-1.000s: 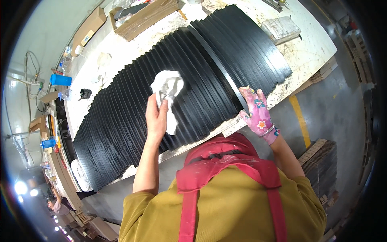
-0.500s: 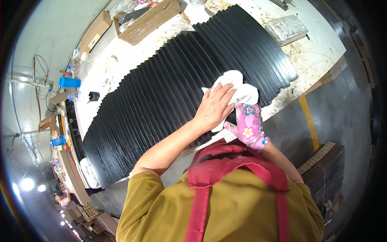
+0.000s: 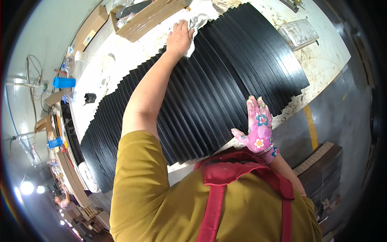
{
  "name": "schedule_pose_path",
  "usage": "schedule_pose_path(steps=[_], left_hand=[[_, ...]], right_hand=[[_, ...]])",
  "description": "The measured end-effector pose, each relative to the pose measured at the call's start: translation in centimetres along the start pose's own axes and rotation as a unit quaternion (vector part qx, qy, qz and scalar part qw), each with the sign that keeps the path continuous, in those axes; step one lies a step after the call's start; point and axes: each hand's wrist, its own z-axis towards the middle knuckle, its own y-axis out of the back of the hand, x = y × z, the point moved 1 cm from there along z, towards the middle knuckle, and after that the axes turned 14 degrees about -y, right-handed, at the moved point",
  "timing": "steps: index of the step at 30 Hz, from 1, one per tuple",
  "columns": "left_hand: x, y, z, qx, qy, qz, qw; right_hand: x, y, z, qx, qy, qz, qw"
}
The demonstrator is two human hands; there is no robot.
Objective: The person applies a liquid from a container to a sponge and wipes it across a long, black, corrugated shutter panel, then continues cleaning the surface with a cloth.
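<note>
A wide row of long black ribbed strips (image 3: pixel 201 88) lies side by side on the table, with stepped ends. My left hand (image 3: pixel 179 39), bare, reaches to their far edge and presses a crumpled white cloth (image 3: pixel 196 25) there. Part of the cloth hangs over the strip ends beside my fingers. At the near edge, my right hand (image 3: pixel 259 128) wears a pink flowered glove. Its fingers are stretched out and lie on the strip ends, thumb apart, with nothing held.
An open cardboard box (image 3: pixel 150 20) with wrapped items stands beyond the strips. A block in clear wrap (image 3: pixel 298 33) sits at the far right of the table (image 3: pixel 330 52). A small black part (image 3: pixel 90 98) and blue-capped bottles (image 3: pixel 64 82) are at left. Stacked cardboard (image 3: pixel 320 165) stands on the floor at right.
My left hand has slid the white cloth from the near edge across the strips to their far edge. My right hand, beside the cloth before, now lies uncovered on the near strip ends.
</note>
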Motion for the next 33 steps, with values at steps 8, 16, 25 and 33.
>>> schedule_pose_path(steps=[8, 16, 25, 33], left_hand=[[-22.3, 3.6, -14.3, 0.099, -0.136, -0.100, 0.981], [-25.2, 6.5, -17.2, 0.004, -0.051, -0.160, 0.986], [-14.4, 10.8, -22.9, -0.076, 0.056, -0.036, 0.995], [-5.1, 18.0, -25.7, -0.034, -0.036, -0.172, 0.984]], right_hand=[[-1.3, -0.2, -0.3, 0.004, 0.038, -0.021, 0.999], [-1.5, 1.0, 0.1, 0.100, 0.088, -0.013, 0.991], [-1.4, 1.6, 0.8, 0.027, 0.127, -0.017, 0.991], [2.7, 1.6, 0.8, 0.001, 0.024, -0.025, 0.999]])
